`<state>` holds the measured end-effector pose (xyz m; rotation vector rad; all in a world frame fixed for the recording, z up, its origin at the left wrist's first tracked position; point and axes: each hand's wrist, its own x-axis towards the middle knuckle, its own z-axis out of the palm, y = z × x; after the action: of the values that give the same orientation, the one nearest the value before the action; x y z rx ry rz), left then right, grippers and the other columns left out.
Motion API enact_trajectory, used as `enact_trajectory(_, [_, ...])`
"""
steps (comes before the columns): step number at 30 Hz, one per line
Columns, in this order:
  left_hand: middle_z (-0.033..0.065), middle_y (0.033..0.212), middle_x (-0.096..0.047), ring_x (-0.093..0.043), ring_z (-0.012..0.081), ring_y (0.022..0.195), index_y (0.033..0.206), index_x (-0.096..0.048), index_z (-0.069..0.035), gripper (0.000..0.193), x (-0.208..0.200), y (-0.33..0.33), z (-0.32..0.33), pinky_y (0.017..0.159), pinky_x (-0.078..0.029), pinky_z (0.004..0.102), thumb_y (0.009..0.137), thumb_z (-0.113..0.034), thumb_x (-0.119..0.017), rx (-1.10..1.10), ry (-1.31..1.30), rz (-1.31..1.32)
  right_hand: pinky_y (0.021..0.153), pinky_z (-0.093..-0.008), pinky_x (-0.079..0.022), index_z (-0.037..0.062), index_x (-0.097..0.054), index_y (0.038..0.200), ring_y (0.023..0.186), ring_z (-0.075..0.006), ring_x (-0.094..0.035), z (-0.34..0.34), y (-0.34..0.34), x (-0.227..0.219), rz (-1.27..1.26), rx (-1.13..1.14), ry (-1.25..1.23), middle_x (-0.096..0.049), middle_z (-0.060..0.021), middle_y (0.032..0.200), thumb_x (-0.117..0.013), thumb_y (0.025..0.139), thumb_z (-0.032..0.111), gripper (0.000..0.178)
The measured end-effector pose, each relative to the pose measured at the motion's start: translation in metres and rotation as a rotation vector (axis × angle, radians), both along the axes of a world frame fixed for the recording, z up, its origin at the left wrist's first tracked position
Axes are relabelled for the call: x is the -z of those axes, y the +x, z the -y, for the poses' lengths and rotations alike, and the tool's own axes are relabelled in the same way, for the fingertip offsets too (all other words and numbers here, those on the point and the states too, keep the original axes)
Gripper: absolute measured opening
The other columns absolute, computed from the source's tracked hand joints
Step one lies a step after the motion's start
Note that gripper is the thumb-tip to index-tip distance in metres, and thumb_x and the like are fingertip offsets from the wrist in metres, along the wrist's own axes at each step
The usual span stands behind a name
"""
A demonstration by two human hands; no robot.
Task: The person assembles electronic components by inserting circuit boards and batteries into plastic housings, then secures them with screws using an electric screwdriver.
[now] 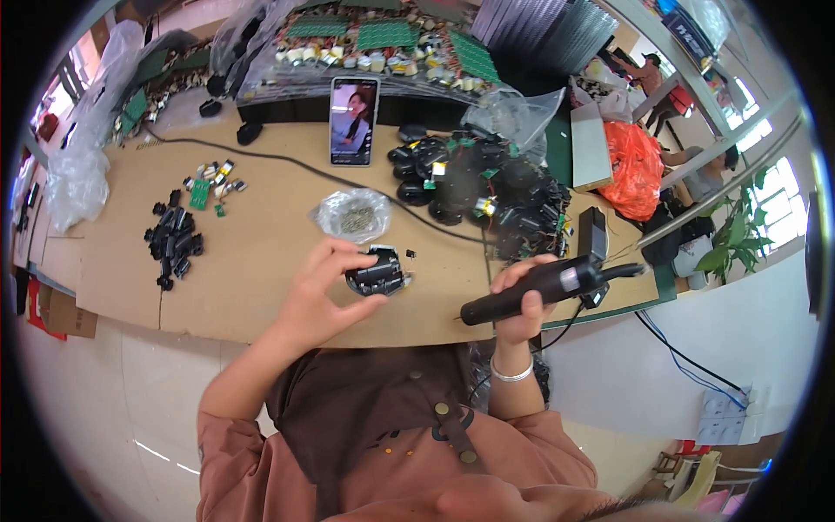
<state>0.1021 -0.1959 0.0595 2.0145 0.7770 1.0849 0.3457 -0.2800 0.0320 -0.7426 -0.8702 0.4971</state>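
Observation:
My right hand (522, 304) is wrapped round a black electric screwdriver (557, 285), its thin tip pointing left over the table's front edge. In front of my left hand (323, 291), a rounded black plastic housing (379, 273) with fittings inside lies on the cardboard. The thumb and fingers of that hand are spread in a C shape at the housing's left side; whether they touch it I cannot tell. A tiny black part (411, 254) lies just right of the housing. Behind it sits a clear plastic bag (352, 216) of small metal pieces, apparently screws.
A phone (354, 122) stands upright at the back. A heap of black housings with wires (487, 187) fills the right. Black parts (174, 242) and small circuit boards (199, 194) lie left. A black cable (296, 162) crosses the table. An orange bag (630, 170) sits far right.

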Motion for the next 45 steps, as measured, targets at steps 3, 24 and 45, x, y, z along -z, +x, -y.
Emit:
enact_trajectory(3, [0.0072, 0.094, -0.054, -0.057, 0.0203, 0.085, 0.100, -0.061, -0.006, 0.039, -0.047, 0.025, -0.021, 0.071, -0.048, 0.0286, 0.065, -0.012, -0.078, 0.081, 0.145, 0.039, 0.054, -0.0303, -0.047, 0.0025, -0.036, 0.110, 0.059, -0.0180, -0.051, 0.009, 0.003, 0.009, -0.004, 0.058, 0.032, -0.051, -0.0110, 0.069, -0.069, 0.073, 0.032, 0.058])
enact_trajectory(24, [0.0106, 0.100, -0.055, -0.049, 0.0311, 0.103, 0.094, -0.063, -0.008, 0.042, 0.030, 0.286, -0.086, 0.090, -0.038, 0.0437, 0.060, -0.029, -0.076, 0.427, 0.728, -0.054, 0.065, -0.0308, -0.047, -0.0023, -0.038, 0.118, 0.069, -0.0188, -0.054, -0.002, 0.062, 0.020, 0.082, 0.125, -0.029, -0.052, -0.0118, 0.092, -0.057, 0.082, 0.031, 0.053])
enact_trajectory(45, [0.0120, 0.080, -0.060, -0.060, 0.0273, 0.079, 0.081, -0.070, -0.010, 0.016, 0.070, -0.209, -0.217, 0.072, -0.048, 0.0387, 0.073, -0.023, -0.068, -0.738, 0.156, -0.520, 0.077, -0.0331, -0.044, -0.0014, -0.057, 0.091, 0.083, -0.0269, -0.056, -0.043, -0.062, -0.040, 1.066, 0.082, -0.230, -0.058, -0.0154, 0.088, -0.059, 0.075, 0.004, 0.017])
